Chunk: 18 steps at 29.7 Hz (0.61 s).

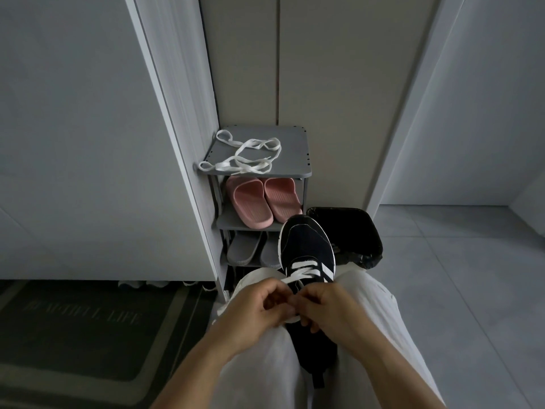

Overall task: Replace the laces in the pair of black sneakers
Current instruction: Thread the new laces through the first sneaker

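Observation:
A black sneaker (306, 246) with white side stripes lies between my knees, toe pointing away from me. A white lace (303, 271) crosses its upper eyelets. My left hand (259, 308) and my right hand (327, 308) meet over the shoe's tongue, fingers curled, each pinching a part of that lace. A second loose white lace (247, 156) lies tangled on top of the grey shoe rack (295, 143). The other sneaker of the pair is not in view.
The rack stands against a white cabinet and holds pink slippers (262, 202) and grey slippers (244, 249) on lower shelves. A black-lined bin (354, 228) stands right of the rack. A dark doormat (82, 326) lies to my left. Grey tiled floor extends right.

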Tool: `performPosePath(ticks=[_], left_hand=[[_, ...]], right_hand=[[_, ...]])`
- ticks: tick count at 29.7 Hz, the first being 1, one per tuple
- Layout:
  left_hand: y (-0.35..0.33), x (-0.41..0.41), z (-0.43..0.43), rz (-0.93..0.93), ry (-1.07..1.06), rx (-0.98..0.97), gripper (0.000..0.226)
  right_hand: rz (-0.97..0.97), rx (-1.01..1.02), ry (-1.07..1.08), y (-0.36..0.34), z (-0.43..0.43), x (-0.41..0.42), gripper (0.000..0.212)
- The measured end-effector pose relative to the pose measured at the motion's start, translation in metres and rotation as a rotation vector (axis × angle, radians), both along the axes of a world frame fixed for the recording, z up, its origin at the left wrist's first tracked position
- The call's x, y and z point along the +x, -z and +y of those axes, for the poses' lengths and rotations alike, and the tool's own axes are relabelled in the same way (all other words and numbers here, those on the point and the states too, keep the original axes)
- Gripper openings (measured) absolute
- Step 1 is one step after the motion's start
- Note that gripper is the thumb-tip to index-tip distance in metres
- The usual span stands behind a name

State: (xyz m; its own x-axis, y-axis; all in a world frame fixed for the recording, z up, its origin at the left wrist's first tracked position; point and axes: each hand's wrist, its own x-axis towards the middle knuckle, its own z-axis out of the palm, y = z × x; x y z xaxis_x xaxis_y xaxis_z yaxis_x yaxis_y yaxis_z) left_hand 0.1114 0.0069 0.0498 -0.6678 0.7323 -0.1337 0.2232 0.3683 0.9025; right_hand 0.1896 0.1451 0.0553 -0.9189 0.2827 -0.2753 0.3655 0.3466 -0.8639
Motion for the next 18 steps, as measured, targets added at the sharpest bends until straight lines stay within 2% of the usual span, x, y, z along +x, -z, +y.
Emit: performPosePath(ticks=[4,6,10,13,15,18], left_hand=[[0.003,-0.003,0.000,-0.009,-0.196,0.035,0.007],[0.004,-0.001,-0.002,-0.050,-0.183,0.024,0.005],[0.003,0.003,0.005,-0.119,-0.096,0.059,0.010],[0.006,-0.004,0.006,-0.111,-0.223,0.098,0.010],[0.011,-0.007,0.004,-0.144,-0.314,0.126,0.010],[0.020,-0.007,0.006,-0.195,-0.409,0.159,0.009]], right_hand=[[0.029,-0.062,0.115,-0.002,0.012,0.002,0.014],[0.024,-0.099,0.127,0.000,0.013,0.004,0.011],[0.060,-0.042,0.120,0.007,0.000,-0.003,0.014],[0.116,-0.053,0.260,0.008,0.003,-0.004,0.017],[0.100,0.088,0.264,0.010,0.006,-0.002,0.014],[0.019,0.412,0.186,0.016,-0.002,-0.007,0.010]])
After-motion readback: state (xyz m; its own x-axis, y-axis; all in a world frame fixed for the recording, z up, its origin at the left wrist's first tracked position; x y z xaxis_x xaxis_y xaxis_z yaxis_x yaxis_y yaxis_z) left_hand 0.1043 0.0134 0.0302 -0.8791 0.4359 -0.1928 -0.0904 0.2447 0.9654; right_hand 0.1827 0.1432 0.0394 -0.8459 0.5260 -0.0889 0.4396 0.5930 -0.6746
